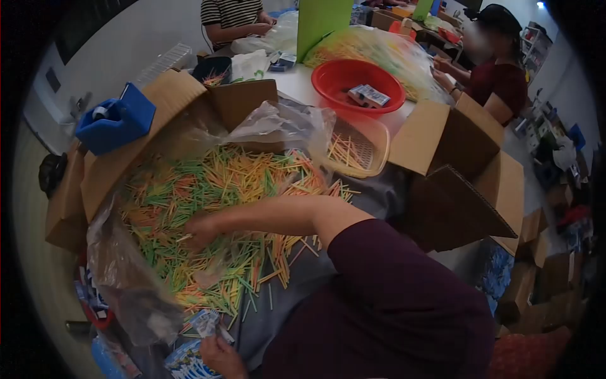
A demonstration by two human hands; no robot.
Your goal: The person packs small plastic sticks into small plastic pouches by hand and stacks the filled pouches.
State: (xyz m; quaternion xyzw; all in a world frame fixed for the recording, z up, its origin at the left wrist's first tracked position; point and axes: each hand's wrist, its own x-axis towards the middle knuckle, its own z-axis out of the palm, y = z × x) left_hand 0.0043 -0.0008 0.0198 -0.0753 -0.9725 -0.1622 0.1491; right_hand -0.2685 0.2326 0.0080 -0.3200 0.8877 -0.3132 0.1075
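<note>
sticks [233,180] heaped under and around right hand [202,232], grip unclear | packet [205,322] pinched in left hand [221,356], near sticks | sticks thin, green, yellow, orange; packet blue-white

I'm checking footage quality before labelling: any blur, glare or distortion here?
Head view throughout: strong fisheye bending with black curved corners; dim overall, with one bright light at upper right; pale glare on the clear plastic bag; the right hand blurred among the coloured sticks; print on the packet at the left hand unreadable.
</note>
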